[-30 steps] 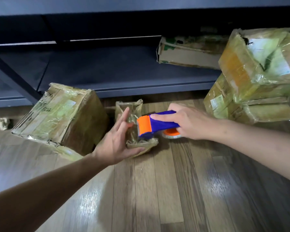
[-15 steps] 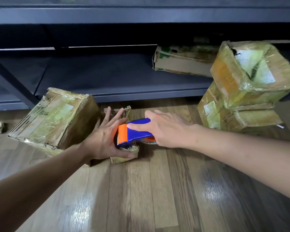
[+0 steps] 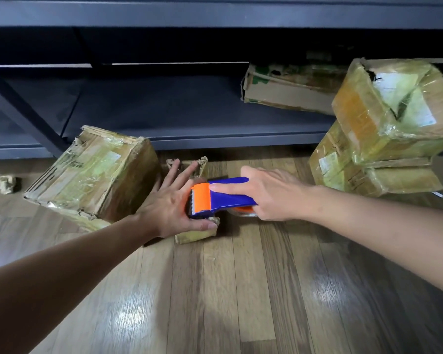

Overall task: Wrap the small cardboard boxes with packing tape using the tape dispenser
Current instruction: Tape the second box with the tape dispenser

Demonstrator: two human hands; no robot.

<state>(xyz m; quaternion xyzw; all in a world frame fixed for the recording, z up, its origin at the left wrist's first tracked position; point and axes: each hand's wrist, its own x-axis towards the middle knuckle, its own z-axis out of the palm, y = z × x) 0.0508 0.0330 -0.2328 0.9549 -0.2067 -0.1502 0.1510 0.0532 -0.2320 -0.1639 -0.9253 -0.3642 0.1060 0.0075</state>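
Floor: glossy wood planks (image 3: 228, 290), with a dark low shelf unit (image 3: 189, 118) behind.
Shelf: holds one battered flat box (image 3: 284, 90).
Floor boxes: a taped box (image 3: 95, 172) left, two stacked (image 3: 384, 139) right (all crumpled).
Small box (image 3: 197, 233): under the left hand (image 3: 172, 208), fingers spread flat on it.
Tape dispenser (image 3: 223, 198): gripped by the right hand (image 3: 269, 192), touching the small box.
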